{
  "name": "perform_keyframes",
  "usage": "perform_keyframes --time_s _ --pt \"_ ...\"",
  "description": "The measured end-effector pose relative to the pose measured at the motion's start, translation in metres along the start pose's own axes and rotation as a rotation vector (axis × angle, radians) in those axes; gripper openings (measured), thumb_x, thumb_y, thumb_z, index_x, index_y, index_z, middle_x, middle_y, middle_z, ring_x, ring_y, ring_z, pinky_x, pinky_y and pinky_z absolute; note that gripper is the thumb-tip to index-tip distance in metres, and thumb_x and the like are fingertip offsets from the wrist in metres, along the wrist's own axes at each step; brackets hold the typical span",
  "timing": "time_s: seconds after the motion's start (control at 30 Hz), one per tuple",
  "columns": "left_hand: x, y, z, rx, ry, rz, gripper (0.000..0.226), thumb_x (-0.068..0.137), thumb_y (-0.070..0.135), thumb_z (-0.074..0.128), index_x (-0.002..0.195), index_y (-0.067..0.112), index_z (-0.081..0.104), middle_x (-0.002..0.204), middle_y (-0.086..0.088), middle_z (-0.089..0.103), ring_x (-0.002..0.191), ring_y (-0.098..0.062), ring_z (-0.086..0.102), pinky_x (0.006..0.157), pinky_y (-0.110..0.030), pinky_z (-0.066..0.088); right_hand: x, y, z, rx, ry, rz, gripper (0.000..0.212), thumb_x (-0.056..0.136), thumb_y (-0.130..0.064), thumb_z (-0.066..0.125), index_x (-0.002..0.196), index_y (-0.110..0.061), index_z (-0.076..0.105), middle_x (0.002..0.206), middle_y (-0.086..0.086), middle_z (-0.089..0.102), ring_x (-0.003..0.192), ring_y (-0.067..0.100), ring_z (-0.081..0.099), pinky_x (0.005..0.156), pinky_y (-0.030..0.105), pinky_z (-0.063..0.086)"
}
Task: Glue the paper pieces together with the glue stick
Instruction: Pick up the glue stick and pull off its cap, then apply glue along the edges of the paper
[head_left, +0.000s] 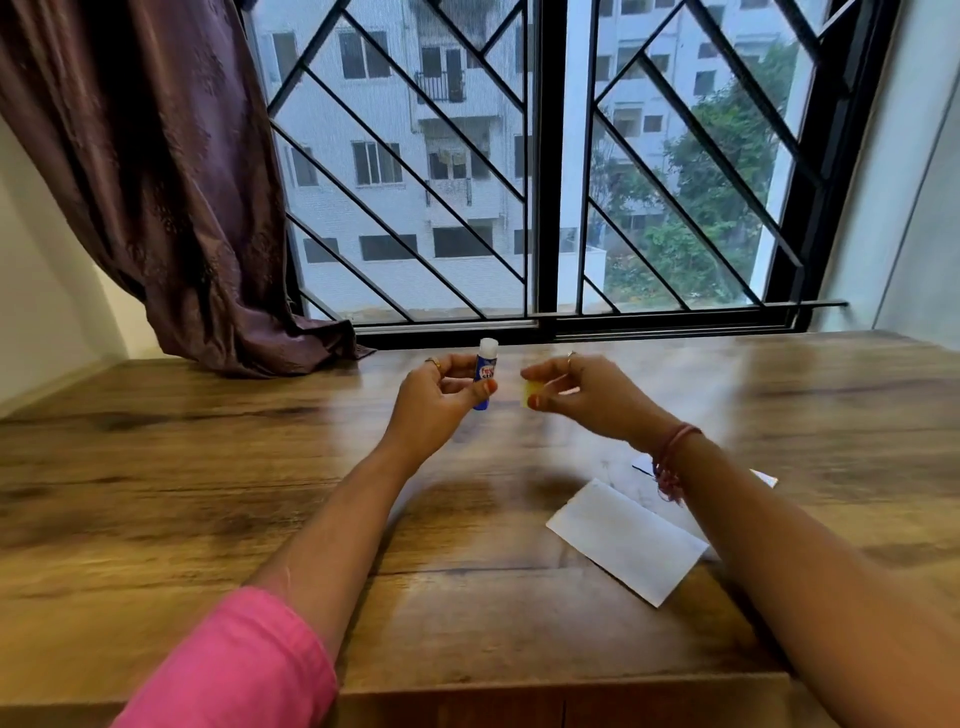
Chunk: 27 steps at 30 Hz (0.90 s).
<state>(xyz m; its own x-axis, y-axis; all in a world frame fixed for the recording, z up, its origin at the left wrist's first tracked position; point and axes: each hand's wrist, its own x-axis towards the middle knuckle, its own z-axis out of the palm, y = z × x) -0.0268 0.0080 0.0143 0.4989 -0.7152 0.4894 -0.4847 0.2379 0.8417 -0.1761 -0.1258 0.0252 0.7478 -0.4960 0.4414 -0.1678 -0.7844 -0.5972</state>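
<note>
My left hand (436, 397) holds a small blue glue stick (484, 375) upright above the table, its white glue tip bare at the top. A short way to its right, my right hand (582, 392) pinches the stick's yellow cap (531, 394) between thumb and fingers. The cap is off the stick and apart from it. A white paper piece (626, 540) lies flat on the wooden table (208, 467) below my right forearm. A second paper piece (763, 478) shows partly behind that forearm, mostly hidden.
A purple curtain (171, 197) hangs at the back left, its hem resting on the table. A window with a black metal grille (540, 171) runs along the table's far edge. A white wall (914, 208) stands at the right.
</note>
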Motion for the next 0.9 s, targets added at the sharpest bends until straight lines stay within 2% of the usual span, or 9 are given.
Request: perform_keyframes --time_s 0.1,0.23,0.47,0.53,0.63,0.7,0.8,0.9 --pt "0.0 0.0 0.0 -0.018 0.003 -0.001 0.027 0.083 0.011 0.07 0.108 0.011 0.06 0.097 -0.004 0.068 0.085 -0.005 0.064 0.072 -0.009 0.051 -0.002 0.007 0.011 -0.104 -0.108 0.024 0.039 0.081 -0.019 0.072 0.119 -0.016 0.064 0.11 0.003 0.067 0.087 0.01 0.061 0.076 0.006 0.043" --pt "-0.001 0.002 0.001 -0.067 0.011 -0.024 0.027 0.082 0.013 0.072 0.107 0.012 0.062 0.093 -0.001 0.07 0.079 0.001 0.066 0.069 -0.009 0.05 -0.004 0.011 0.018 -0.22 -0.238 0.068 0.042 0.083 -0.022 0.071 0.123 -0.018 0.06 0.107 0.001 0.063 0.094 0.014 0.058 0.09 0.025 0.048" --pt "-0.003 0.007 0.002 -0.13 0.016 -0.036 0.026 0.082 0.012 0.071 0.106 0.015 0.06 0.097 -0.002 0.068 0.084 -0.002 0.065 0.071 -0.011 0.051 -0.003 0.009 0.015 -0.189 -0.26 0.103 0.05 0.082 -0.021 0.071 0.129 -0.016 0.054 0.124 0.002 0.06 0.099 0.011 0.057 0.087 0.019 0.045" --pt "-0.003 0.009 0.003 -0.164 0.032 -0.047 0.026 0.082 0.012 0.071 0.104 0.019 0.059 0.095 0.002 0.068 0.085 -0.004 0.065 0.076 -0.016 0.053 -0.003 0.004 0.009 -0.084 -0.189 0.111 0.051 0.08 -0.019 0.074 0.127 -0.013 0.055 0.124 0.006 0.061 0.098 0.013 0.058 0.086 0.021 0.047" --pt "-0.003 0.012 0.006 -0.228 0.035 -0.061 0.021 0.083 0.013 0.07 0.102 0.019 0.062 0.093 0.001 0.069 0.088 -0.01 0.067 0.083 -0.024 0.054 -0.008 -0.013 -0.001 0.246 -0.073 0.156 0.048 0.077 -0.016 0.076 0.121 -0.011 0.058 0.113 0.01 0.066 0.095 0.016 0.065 0.086 0.025 0.052" --pt "-0.004 0.014 0.007 -0.293 0.023 -0.067 0.018 0.084 0.012 0.069 0.1 0.017 0.064 0.094 -0.002 0.071 0.091 -0.014 0.068 0.084 -0.028 0.055 -0.013 -0.028 -0.004 0.479 -0.08 0.189 0.046 0.077 -0.015 0.076 0.119 -0.01 0.058 0.106 0.01 0.069 0.093 0.017 0.067 0.084 0.026 0.055" --pt "-0.006 0.015 0.009 -0.405 0.001 -0.1 0.02 0.083 0.012 0.069 0.103 0.012 0.065 0.099 -0.008 0.072 0.096 -0.023 0.068 0.088 -0.035 0.055 -0.022 -0.045 0.001 0.657 -0.092 0.214 0.04 0.077 -0.013 0.075 0.114 -0.008 0.061 0.103 0.013 0.072 0.094 0.018 0.069 0.081 0.026 0.056" --pt "-0.007 0.018 0.01 -0.514 -0.028 -0.115 0.027 0.076 0.017 0.071 0.102 0.012 0.065 0.094 -0.004 0.074 0.095 -0.02 0.069 0.09 -0.034 0.054 -0.03 -0.052 0.005 0.855 -0.024 0.267 0.035 0.075 -0.004 0.075 0.108 -0.003 0.063 0.099 0.013 0.073 0.086 0.016 0.07 0.077 0.023 0.057"
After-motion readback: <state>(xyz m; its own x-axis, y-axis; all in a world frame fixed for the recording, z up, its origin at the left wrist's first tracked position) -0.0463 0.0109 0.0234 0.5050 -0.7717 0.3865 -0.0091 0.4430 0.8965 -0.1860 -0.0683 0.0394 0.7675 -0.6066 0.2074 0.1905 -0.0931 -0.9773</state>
